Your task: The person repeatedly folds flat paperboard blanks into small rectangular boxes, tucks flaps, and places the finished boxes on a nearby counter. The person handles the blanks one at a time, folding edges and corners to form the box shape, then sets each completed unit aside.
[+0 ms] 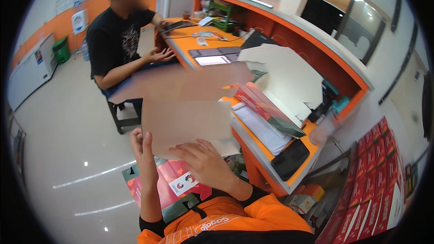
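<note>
A partly folded cardboard box blank (pixel 187 119) stands in front of me, its plain whitish inside facing me and its far flaps blurred. My left hand (pixel 143 147) pinches its left edge, thumb on the near side. My right hand (pixel 201 160) lies on the near folded edge with fingers stretched out flat. Below my hands, over my lap, is a red and green printed cardboard piece (pixel 165 178) with a white label. My right forearm hides part of it.
On the orange desk (pixel 181 40) lie more box blanks (pixel 285 74), papers (pixel 262 129), a black phone (pixel 290 159) and a lit-screen device (pixel 212 60). A person (pixel 120 40) sits across to the left. Red boxes (pixel 368 185) are stacked at right.
</note>
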The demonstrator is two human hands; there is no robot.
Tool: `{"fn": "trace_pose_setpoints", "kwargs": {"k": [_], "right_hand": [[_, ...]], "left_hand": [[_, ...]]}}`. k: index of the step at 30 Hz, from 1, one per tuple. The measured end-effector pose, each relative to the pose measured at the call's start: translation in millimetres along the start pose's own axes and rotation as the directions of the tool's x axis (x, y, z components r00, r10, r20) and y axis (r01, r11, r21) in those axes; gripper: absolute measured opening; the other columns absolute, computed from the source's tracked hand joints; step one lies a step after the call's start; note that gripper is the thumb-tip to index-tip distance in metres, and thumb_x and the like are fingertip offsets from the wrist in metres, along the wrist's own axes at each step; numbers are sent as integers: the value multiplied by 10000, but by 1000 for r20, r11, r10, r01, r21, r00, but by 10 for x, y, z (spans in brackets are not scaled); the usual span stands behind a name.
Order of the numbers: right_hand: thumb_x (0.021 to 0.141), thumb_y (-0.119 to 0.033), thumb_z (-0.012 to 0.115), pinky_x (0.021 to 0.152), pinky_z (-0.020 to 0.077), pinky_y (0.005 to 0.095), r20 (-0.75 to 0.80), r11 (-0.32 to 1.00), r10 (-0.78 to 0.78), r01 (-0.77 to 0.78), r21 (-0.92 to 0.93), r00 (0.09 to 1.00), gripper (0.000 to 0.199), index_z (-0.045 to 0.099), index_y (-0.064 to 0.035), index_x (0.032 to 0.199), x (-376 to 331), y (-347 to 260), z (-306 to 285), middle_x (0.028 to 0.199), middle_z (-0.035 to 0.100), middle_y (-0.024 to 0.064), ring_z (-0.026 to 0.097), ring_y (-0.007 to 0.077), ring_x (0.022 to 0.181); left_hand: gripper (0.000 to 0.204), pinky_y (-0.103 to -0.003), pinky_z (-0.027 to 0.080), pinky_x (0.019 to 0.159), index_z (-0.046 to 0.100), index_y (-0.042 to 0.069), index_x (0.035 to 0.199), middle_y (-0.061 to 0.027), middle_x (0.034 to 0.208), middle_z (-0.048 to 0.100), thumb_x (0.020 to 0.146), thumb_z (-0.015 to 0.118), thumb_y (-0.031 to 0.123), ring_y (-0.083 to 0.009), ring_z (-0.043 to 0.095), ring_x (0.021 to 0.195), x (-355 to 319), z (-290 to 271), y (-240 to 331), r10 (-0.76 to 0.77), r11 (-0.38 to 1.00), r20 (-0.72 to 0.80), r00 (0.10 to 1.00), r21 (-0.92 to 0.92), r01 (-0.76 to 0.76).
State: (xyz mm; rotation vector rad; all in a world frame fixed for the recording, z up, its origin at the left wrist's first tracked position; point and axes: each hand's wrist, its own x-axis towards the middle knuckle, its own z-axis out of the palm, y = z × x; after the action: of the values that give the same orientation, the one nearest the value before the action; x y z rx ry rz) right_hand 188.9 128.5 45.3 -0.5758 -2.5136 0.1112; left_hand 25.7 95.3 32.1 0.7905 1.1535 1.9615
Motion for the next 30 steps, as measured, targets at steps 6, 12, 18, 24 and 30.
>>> {"fn": "trace_pose_setpoints", "kwargs": {"k": [6,12,18,24,30], "right_hand": [[730,-11,524,779,470,359,-465,952,81,-207,-227,882,356,632,-127,1049,-26,169,-921,1059,639,45,616,218,917],[808,-16,490,728,493,346,-667,728,391,-656,-197,634,293,688,-136,988,-155,540,-1513,973,660,108,634,297,867],[765,-48,498,749,494,389,-522,392,759,-913,-111,389,330,706,-197,973,-84,1037,-1397,900,668,127,636,309,824],[700,-111,484,827,472,381,-371,286,884,-957,-48,283,378,695,-198,1001,-26,1287,-1337,959,651,165,617,334,908],[692,-157,410,865,446,392,-312,240,916,-968,-77,252,382,695,-151,947,29,1363,-1261,986,642,179,597,348,952]], "left_hand": [[702,-390,445,934,248,86,1355,-109,1274,348,827,615,368,-247,473,1146,112,542,110,108,952,670,735,-284,119],[515,-342,417,916,333,75,1311,-111,1279,356,871,588,156,-204,497,1107,-105,132,-154,-128,991,662,739,119,66],[407,-368,388,932,461,58,1190,-131,1188,413,826,623,141,-263,479,1093,-350,-840,-935,-123,821,303,945,566,-75],[558,-462,292,1010,435,31,1203,-231,1255,352,710,674,140,-397,350,1199,-904,-1798,-1384,195,297,-150,969,951,88],[739,-469,261,1030,315,-28,1296,-269,1285,310,697,692,186,-423,320,1212,-1242,-2037,-1452,71,237,-344,936,918,319]]}}
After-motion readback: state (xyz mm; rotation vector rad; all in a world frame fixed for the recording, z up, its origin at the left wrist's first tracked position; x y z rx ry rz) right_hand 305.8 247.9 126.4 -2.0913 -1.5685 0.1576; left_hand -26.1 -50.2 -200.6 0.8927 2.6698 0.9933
